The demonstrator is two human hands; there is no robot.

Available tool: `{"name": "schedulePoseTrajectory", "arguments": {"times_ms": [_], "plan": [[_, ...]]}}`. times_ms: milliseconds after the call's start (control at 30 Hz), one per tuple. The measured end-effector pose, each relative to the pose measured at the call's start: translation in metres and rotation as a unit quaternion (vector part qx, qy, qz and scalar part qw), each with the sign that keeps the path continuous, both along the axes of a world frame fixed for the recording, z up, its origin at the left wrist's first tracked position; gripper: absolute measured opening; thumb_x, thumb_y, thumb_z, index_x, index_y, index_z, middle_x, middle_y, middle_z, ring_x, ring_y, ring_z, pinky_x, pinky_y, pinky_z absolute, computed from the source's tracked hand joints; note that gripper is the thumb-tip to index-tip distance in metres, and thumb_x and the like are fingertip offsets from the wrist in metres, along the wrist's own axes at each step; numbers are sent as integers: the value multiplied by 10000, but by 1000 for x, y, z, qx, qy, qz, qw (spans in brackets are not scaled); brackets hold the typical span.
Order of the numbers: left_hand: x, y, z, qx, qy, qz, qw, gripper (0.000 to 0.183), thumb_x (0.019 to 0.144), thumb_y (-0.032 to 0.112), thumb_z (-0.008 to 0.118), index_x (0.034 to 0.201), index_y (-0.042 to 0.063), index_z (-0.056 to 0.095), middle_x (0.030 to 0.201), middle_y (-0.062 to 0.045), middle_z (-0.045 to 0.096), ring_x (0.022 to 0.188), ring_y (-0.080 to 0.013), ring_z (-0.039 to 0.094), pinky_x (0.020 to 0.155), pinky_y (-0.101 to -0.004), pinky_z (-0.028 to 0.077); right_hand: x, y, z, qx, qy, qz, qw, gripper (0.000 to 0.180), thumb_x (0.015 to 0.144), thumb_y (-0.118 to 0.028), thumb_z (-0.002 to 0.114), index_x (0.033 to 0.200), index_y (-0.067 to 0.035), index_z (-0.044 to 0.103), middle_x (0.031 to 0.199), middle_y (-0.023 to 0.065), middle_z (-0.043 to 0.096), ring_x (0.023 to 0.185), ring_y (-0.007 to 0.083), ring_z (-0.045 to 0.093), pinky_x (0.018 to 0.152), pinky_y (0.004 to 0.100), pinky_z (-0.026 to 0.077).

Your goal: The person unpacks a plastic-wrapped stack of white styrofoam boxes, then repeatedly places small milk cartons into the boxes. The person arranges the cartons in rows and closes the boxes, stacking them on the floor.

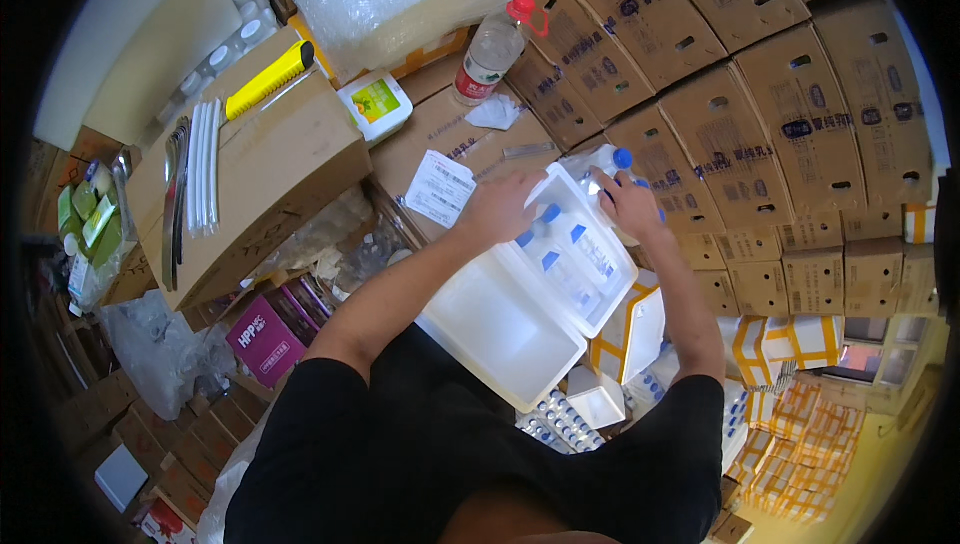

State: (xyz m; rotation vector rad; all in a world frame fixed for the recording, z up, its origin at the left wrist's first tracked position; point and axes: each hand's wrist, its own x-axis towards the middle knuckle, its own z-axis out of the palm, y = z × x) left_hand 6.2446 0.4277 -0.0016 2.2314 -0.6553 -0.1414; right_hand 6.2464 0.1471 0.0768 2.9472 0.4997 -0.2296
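Observation:
A white foam box [626, 274] stands tilted before me, with several clear bottles with blue caps and blue-and-white print [577, 266] lying inside. My left hand [499, 202] grips the box's left end, fingers on the rim and thumb over its inner side. Just beyond the far long rim, my right hand [628, 202] has its fingers curled on a group of blue-capped plastic bottles [589, 161]; the hand partly hides them. A white foam lid [502, 326] lies between the box and my body, touching the box's near side.
Behind the box is a cardboard surface with a printed paper slip [441, 187], a red-capped bottle [487, 56], a tissue [493, 111] and a white tub [376, 105]. A yellow cutter [270, 80] lies on a carton [292, 146] at left. Stacked cartons [720, 116] wall the right.

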Motion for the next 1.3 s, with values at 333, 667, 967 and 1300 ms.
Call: {"name": "schedulePoseTrajectory", "arguments": {"times_ms": [333, 667, 967, 1300], "plan": [[-2, -9, -4, -37, 16, -4, 999, 502, 902, 218, 656, 1388, 149, 549, 1330, -144, 618, 1151, -345, 629, 957, -470, 510, -27, -12, 129, 61, -66, -95, 991, 447, 839, -367, 727, 1134, -70, 571, 913, 215, 692, 842, 414, 675, 747, 489, 532], [0, -14, 6, -6, -4, -18, 1000, 542, 907, 210, 646, 1421, 142, 489, 1342, -157, 590, 1194, -389, 590, 973, -491, 497, -184, -26, 212, 677, -434, -149, 575, 745, 932, -333, 655, 1531, -80, 291, 1442, 190, 478, 1276, 301, 542, 1086, 453, 461], [9, -3, -7, -7, -62, -34, 997, 543, 899, 218, 645, 1414, 128, 503, 1315, -178, 609, 1167, -404, 602, 941, -503, 510, -179, 126, 4, 993, 56, 88, -63, 1006, 821, -679, 667, 1527, -49, 324, 1129, 144, 551, 997, 335, 616, 789, 508, 550], [10, -6, 3, -11, -21, -26, 999, 525, 893, 209, 659, 1392, 115, 528, 1320, -187, 618, 1186, -388, 606, 990, -469, 493, -187, 122, 4, 987, 82, 77, 114, 1165, 698, -696, 776, 1549, -83, 270, 1403, 233, 469, 1246, 415, 550, 966, 609, 527]]}}
